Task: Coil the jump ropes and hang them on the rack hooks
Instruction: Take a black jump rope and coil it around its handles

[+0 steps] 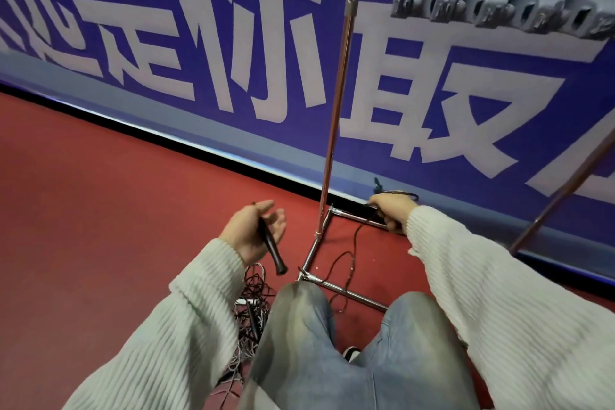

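I see my knees [299,316] in blue jeans at the bottom, closest to me. Just behind my left sleeve [186,319], a messy pile of ropes [251,306] lies on the red floor [100,193].

A bit farther out, my left hand [253,230] holds a black rope handle [271,251]. The handle lies across my palm and its fat end points back at me. My fingers curl loosely over it.

To the right of that hand is the shiny rack [332,130]. Its bottom bars sit on the floor. A thin dark rope [349,263] snakes over the floor between the bars, up to my right hand [391,210].

My right hand reaches farther, low by the blue wall [466,76]. It grips the dark rope, and a loop sticks out past my fingers.

High above that hand, gray hooks [499,10] hang in a row on the top bar.
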{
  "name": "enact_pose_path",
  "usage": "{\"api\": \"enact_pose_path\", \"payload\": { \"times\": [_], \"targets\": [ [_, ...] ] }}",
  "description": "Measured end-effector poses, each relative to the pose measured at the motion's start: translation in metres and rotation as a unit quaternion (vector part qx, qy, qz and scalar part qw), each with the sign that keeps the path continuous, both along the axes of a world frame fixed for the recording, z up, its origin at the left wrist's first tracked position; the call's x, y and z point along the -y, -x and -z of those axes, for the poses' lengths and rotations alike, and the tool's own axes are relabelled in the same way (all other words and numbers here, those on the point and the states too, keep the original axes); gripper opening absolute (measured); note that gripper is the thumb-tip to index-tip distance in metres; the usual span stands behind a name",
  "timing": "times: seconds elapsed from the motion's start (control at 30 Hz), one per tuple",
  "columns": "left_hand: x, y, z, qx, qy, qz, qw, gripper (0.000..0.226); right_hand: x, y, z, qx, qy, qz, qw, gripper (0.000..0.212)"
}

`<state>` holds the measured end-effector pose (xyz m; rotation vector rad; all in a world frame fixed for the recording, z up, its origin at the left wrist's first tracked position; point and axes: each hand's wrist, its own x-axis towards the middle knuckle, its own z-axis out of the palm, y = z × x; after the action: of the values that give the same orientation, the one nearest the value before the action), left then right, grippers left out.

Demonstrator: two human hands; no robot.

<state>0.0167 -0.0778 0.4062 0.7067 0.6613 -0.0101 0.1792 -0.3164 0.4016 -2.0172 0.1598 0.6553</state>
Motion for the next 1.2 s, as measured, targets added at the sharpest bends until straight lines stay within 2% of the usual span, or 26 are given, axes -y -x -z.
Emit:
{"api": "enact_pose_path", "payload": {
  "times": [0.03,0.1,0.2,0.23,0.3,0.4,0.53,0.6,0.67,0.77,0.83,0.87,0.93,0.97,1.03,1.07,1.1,1.13,1.2],
  "targets": [
    [0.011,0.001,0.001,0.013,-0.065,0.048,0.997,0.005,-0.007,0.004,0.002,-0.031,-0.051,0.02,0.998,0.018],
    [0.033,0.0,0.005,0.039,-0.167,0.116,0.978,0.018,-0.022,0.018,-0.003,-0.063,-0.117,0.014,0.991,0.013],
    [0.061,-0.002,0.005,0.073,-0.292,0.163,0.939,0.023,-0.046,0.037,-0.007,-0.002,-0.067,-0.068,0.995,0.009],
    [0.068,-0.004,0.006,0.082,-0.34,0.17,0.921,0.027,-0.052,0.042,-0.007,0.02,-0.05,-0.097,0.994,0.014],
    [0.077,-0.009,0.013,0.092,-0.412,0.139,0.896,0.033,-0.059,0.048,-0.005,0.056,-0.031,-0.125,0.99,0.021],
    [0.075,-0.016,0.026,0.086,-0.469,0.043,0.878,0.021,-0.061,0.052,-0.006,0.06,-0.054,-0.118,0.99,0.015],
    [0.064,-0.024,0.033,0.065,-0.537,0.099,0.835,0.018,-0.053,0.052,-0.01,0.04,-0.021,-0.138,0.989,0.011],
    [0.058,-0.026,0.033,0.066,-0.542,0.111,0.83,0.03,-0.047,0.05,-0.013,0.026,-0.015,-0.157,0.987,0.014],
    [0.049,-0.027,0.036,0.036,-0.535,0.081,0.84,0.033,-0.042,0.05,-0.02,0.021,-0.002,-0.19,0.982,0.017],
    [0.027,-0.033,0.043,-0.051,-0.519,-0.007,0.853,0.03,-0.029,0.053,-0.032,-0.022,0.004,-0.273,0.962,0.022],
    [0.01,-0.038,0.051,-0.099,-0.46,-0.046,0.881,0.023,-0.015,0.052,-0.04,-0.074,-0.032,-0.316,0.945,0.027],
    [0.004,-0.038,0.053,-0.117,-0.416,-0.042,0.901,0.02,-0.008,0.05,-0.041,-0.092,-0.056,-0.315,0.943,0.028],
    [-0.01,-0.034,0.054,-0.149,-0.396,0.001,0.906,0.016,0.004,0.04,-0.039,-0.097,-0.11,-0.24,0.96,0.029],
    [-0.016,-0.031,0.054,-0.173,-0.428,0.03,0.887,0.016,0.009,0.034,-0.038,-0.095,-0.142,-0.164,0.972,0.029],
    [-0.032,-0.024,0.05,-0.219,-0.535,0.073,0.813,0.02,0.021,0.025,-0.036,-0.088,-0.2,-0.004,0.976,0.025],
    [-0.038,-0.021,0.048,-0.227,-0.568,0.082,0.787,0.02,0.026,0.023,-0.036,-0.079,-0.214,0.048,0.972,0.022],
    [-0.041,-0.019,0.044,-0.219,-0.575,0.089,0.784,0.02,0.029,0.023,-0.036,-0.072,-0.219,0.075,0.97,0.019],
    [-0.041,-0.019,0.04,-0.191,-0.547,0.086,0.81,0.02,0.032,0.024,-0.036,-0.065,-0.219,0.082,0.97,0.016],
    [-0.032,-0.02,0.028,-0.12,-0.392,0.054,0.911,0.022,0.029,0.028,-0.035,-0.052,-0.213,0.064,0.974,0.009]
  ]
}}
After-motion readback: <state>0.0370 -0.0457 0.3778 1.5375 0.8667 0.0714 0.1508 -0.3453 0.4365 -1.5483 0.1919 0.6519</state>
